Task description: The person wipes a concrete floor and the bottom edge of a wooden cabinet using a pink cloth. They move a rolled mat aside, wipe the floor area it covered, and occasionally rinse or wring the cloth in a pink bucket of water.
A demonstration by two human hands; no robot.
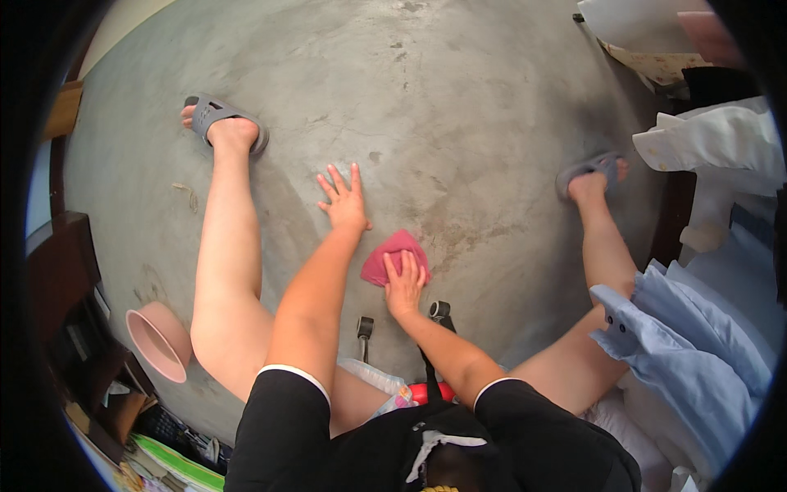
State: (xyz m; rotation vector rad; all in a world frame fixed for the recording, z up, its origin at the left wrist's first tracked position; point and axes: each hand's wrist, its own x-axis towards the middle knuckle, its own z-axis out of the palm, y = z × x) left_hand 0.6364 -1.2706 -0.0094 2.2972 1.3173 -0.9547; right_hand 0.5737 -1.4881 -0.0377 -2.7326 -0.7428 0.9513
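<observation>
My right hand (406,286) presses a folded pink cloth (394,257) flat against the grey concrete floor (430,123), fingers spread over its lower part. Up and to the left of the cloth, my left hand (345,200) rests on the floor with its fingers apart, holding nothing. Brownish stains mark the floor just right of the cloth. My two feet, in grey slides, are set wide apart: one slide (227,123) at the upper left, the other slide (590,172) at the right.
A pink plastic basin (161,341) lies tilted by my left knee. Dark wooden furniture (67,258) stands along the left. Blue garments (688,344) and a white sleeve (713,138) hang at the right. Two black-tipped legs (365,327) show near my body. A thin string (192,197) lies on the floor.
</observation>
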